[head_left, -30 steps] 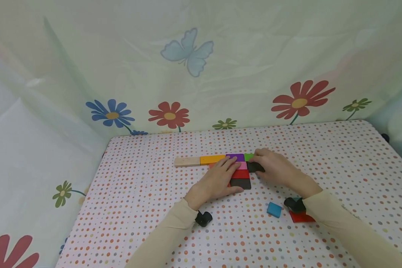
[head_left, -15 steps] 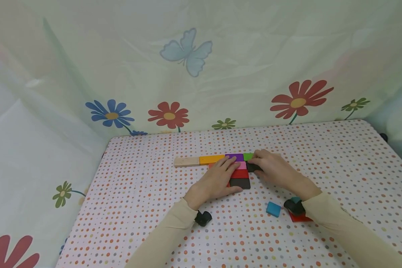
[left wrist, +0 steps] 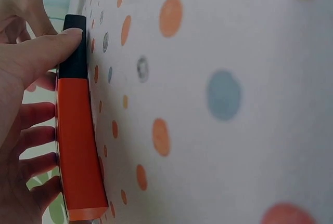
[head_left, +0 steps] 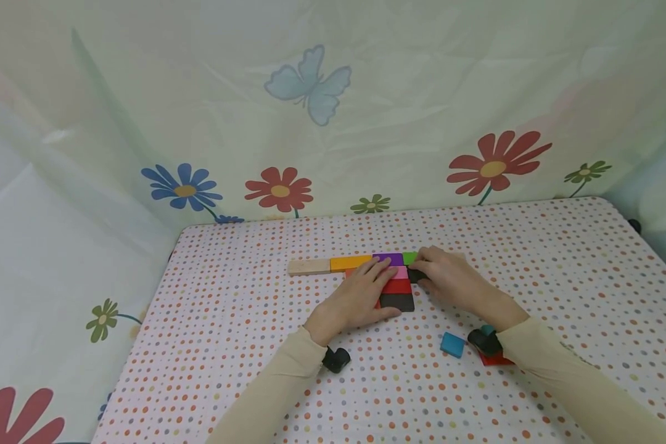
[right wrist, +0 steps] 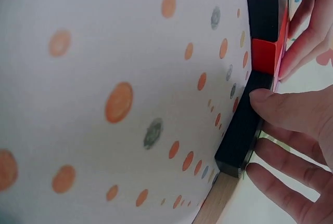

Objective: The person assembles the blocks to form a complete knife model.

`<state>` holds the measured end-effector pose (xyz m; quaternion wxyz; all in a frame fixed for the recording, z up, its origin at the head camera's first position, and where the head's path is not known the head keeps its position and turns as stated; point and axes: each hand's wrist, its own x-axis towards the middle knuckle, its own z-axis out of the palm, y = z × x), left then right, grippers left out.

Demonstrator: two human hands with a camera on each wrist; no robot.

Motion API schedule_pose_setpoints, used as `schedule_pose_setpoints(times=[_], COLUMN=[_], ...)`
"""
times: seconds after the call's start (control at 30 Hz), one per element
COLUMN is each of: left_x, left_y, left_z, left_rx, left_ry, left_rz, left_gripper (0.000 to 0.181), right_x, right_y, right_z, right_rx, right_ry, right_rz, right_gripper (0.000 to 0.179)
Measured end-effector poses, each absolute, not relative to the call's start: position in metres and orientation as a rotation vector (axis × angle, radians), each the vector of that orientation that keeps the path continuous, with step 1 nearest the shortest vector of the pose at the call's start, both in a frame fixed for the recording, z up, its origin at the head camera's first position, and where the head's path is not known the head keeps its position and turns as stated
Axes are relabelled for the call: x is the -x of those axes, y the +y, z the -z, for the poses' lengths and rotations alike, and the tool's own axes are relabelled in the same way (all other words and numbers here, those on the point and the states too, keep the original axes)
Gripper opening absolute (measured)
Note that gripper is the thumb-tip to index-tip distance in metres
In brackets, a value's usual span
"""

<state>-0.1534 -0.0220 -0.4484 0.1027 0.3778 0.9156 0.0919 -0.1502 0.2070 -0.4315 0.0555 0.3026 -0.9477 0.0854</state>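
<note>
Flat coloured blocks lie edge to edge on the dotted table. My left hand rests spread over them, thumb on a black block and fingertips along the top of an orange block. Beyond its fingertips show a purple block and a pink block; a red block and the black block lie between fingers and thumb. My right hand pinches another black block at the group's right side. Behind this hand a plain wooden block is partly hidden.
A yellow-orange block and a pale wooden block extend the back row leftward, and a green block continues it rightward. A loose blue block lies nearer, beside a red block partly under the right wrist camera.
My right hand has shifted slightly left with its black block, closer to the group, and a wooden end now shows behind it. My left hand keeps its place on the blocks.
</note>
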Motion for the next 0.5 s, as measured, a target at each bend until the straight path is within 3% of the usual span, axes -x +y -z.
schedule_pose_setpoints(times=[0.5], left_x=[0.154], left_y=[-0.023], left_z=[0.448], left_rx=[-1.115], left_ry=[2.696], left_rz=[-0.269], left_gripper=[0.08], right_x=[0.144], right_y=[0.21], right_z=[0.417], right_rx=[-0.834], right_ry=[-2.91], right_rz=[-0.424], right_gripper=[0.028])
